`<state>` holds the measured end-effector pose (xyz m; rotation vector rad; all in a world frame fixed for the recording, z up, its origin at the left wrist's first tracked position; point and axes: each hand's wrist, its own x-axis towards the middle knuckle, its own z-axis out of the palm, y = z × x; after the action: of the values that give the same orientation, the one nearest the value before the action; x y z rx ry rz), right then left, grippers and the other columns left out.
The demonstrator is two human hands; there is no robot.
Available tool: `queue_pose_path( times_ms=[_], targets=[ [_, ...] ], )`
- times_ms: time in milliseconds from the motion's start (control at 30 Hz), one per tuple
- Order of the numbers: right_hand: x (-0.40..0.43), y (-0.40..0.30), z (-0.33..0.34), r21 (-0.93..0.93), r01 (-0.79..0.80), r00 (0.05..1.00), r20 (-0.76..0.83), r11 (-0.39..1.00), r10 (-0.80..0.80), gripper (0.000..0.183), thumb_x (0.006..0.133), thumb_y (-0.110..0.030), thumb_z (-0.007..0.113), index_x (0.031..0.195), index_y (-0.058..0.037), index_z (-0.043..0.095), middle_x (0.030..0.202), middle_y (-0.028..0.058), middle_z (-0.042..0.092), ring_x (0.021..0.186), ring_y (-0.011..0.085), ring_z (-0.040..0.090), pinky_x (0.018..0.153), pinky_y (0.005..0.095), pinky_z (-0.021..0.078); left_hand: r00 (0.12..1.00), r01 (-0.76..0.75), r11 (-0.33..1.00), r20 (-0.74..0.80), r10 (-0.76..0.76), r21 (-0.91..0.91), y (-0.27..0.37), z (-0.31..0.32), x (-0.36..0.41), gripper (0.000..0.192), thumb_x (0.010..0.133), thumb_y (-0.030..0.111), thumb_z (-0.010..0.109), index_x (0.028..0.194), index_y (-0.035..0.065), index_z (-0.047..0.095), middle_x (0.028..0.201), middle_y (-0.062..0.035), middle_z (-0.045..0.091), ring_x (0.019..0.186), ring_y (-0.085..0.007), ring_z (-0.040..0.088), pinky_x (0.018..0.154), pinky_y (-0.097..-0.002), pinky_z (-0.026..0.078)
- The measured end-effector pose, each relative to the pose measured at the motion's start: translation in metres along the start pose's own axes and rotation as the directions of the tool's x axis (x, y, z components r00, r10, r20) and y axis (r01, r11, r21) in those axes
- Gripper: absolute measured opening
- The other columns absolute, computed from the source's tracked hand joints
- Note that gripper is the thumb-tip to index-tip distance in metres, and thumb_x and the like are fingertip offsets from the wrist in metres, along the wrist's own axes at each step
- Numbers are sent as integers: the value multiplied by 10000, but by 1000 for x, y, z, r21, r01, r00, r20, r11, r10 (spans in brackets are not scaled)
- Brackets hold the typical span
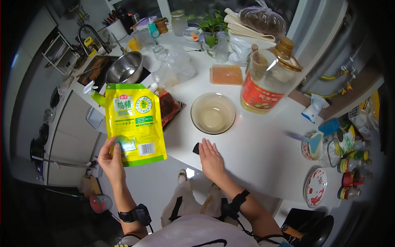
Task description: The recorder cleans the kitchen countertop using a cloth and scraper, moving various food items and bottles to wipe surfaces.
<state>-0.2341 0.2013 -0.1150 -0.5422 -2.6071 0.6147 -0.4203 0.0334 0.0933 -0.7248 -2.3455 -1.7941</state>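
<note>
My left hand point(113, 157) grips the lower left edge of a yellow and green seasoning pouch point(135, 123), held up with its printed face towards me. My right hand point(211, 157) lies palm down at the counter's near edge, fingers extended, beside a small black object point(196, 148). Just beyond it stands a clear glass bowl point(213, 113). Partly behind the pouch lies a dark red package point(169, 108). A large plastic oil bottle point(262, 83) with a red label stands right of the bowl, and a lidded container with orange contents point(226, 74) sits behind.
A steel bowl point(125, 67) rests by the sink at the left. A crumpled plastic bag point(175, 66), a glass vase point(221, 48) and a potted plant point(210, 23) are at the back. Stacked patterned plates point(316, 187) and several seasoning jars point(348, 165) stand at the right.
</note>
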Motion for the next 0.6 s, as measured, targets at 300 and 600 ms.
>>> queue_pose_path(
  times_ms=[300, 600],
  targets=[
    [90, -50, 64, -163, -202, 979, -74, 966, 192, 448, 812, -29, 423, 1233, 124, 401, 1362, 275, 333, 1281, 352, 335, 1068, 443, 251, 992, -19, 1000, 124, 21, -16, -45, -37, 59, 185, 835, 7, 593, 1016, -18, 623, 985, -57, 614, 710, -50, 536, 596, -157, 415],
    [79, -109, 69, -17, -160, 985, -66, 987, 158, 406, 791, 10, 448, 1192, 68, 475, 1332, 214, 409, 1238, 328, 403, 1051, 442, 293, 975, 52, 989, 223, -19, -141, -64, -39, 107, 446, 808, -75, 560, 1244, -34, 477, 1112, -142, 593, 984, -147, 574, 831, -233, 448]
  ],
)
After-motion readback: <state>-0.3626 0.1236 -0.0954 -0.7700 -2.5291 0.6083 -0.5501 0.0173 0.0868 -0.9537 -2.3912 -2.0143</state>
